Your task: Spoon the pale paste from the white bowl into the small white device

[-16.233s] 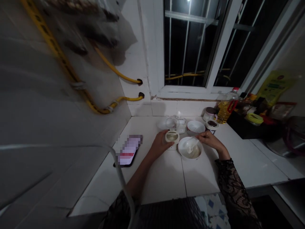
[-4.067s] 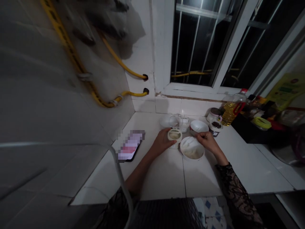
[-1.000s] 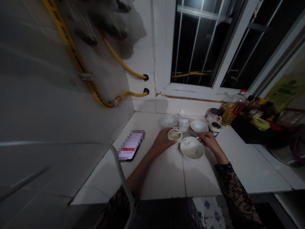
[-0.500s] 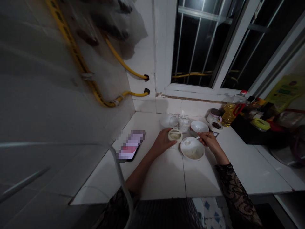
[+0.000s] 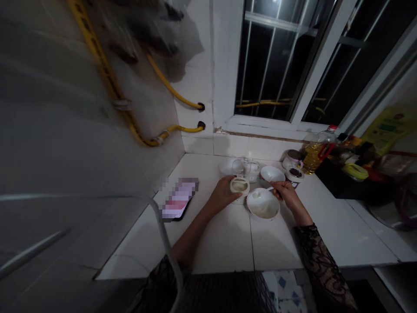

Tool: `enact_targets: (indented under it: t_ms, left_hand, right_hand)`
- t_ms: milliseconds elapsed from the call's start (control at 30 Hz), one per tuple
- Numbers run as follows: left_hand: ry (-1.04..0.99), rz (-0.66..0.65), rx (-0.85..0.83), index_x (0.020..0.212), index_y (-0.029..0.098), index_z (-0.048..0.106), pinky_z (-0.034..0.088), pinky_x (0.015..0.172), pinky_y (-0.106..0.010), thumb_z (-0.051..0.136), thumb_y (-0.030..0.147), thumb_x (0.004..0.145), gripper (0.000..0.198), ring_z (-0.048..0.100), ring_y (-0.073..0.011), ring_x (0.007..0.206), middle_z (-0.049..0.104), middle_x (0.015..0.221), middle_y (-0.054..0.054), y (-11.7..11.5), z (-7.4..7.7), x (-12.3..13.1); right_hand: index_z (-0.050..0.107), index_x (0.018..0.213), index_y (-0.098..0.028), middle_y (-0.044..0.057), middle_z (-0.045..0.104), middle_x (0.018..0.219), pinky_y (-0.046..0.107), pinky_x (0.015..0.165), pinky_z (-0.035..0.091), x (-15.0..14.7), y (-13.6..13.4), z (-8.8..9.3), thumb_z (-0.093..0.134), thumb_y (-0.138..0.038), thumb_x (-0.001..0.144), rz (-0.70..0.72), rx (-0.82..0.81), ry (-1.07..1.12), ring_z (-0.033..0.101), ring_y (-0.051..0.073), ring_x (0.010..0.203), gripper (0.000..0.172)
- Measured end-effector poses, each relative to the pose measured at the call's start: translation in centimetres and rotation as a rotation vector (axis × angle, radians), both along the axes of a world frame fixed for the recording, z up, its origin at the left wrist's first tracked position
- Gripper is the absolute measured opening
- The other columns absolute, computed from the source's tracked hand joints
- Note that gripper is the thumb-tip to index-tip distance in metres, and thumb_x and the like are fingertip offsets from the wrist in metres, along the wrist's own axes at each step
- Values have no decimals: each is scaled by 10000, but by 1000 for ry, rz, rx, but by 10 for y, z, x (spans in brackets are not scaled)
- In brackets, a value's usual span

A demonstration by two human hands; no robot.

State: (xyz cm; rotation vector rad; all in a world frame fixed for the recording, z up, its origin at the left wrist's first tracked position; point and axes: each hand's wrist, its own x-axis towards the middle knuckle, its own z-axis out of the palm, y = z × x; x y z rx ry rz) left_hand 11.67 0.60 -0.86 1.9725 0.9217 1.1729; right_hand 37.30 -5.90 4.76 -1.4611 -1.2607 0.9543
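Observation:
My left hand [image 5: 224,194] is wrapped round a small whitish jar [image 5: 239,196], tilted so that its opening and the pale contents face me. Just right of the jar is a white bowl [image 5: 270,214] with some pale, whitish stuff at the bottom. My right hand [image 5: 286,193] pinches the handle of a white spoon [image 5: 269,188]. The spoon's bowl [image 5: 256,194] is over the white bowl's left side, close to the jar; whether it touches the bowl I cannot tell.
Behind stand a second bowl [image 5: 271,174], a clear bowl [image 5: 230,167], a glass jar [image 5: 253,170] and a dark-topped jar [image 5: 295,174]. An oil bottle [image 5: 313,156] is at the back right beside a black box [image 5: 335,181]. A phone [image 5: 180,201] lies left.
Almost nothing differs. Both hands keep their grips on the jar and the spoon, and the view has shifted very slightly.

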Motion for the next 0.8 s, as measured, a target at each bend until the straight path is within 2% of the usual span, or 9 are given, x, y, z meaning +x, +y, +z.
enact_targets:
  t_ms: [300,467,633,733,800]
  left_hand:
    - [-31,-2,-24,1225,196,527,403,1056,-474,760,398,709,601,531,-298,1230,580,1272,-118,-1,0,1]
    - [-23,-9,-25,1215,199,534,405,1057,-473,762,399,707,591,535,-290,1224,582,1257,-112,-2,3,2]
    - [-16,-8,-21,1218,187,527,407,1055,-473,753,388,718,584,537,-289,1219,575,1267,-123,-2,2,2]
    - [-10,-1,-10,1220,182,522,410,1052,-476,755,388,714,594,540,-291,1211,581,1256,-125,-1,1,2]
    - [-10,-6,-3,1222,184,522,412,1052,-467,755,387,716,593,541,-285,1210,584,1250,-119,-1,1,2]
  right_hand:
    - [483,460,-204,-58,392,348,226,350,166,0,3,-1,658,-547,655,-43,-28,16,260,55,317,431]
    - [468,469,-216,-53,387,357,238,343,138,-6,5,8,662,-565,646,-84,-6,51,231,60,323,437]
    - [463,488,-222,-42,385,395,248,375,221,-31,5,24,575,-683,714,-145,196,-70,282,78,356,525]
    - [426,512,-227,-22,405,455,257,456,298,-48,1,26,458,-626,855,-173,414,-315,357,104,429,528]
    - [438,538,-223,1,454,506,270,536,346,-56,-2,23,437,-561,902,-108,543,-552,412,124,494,497]
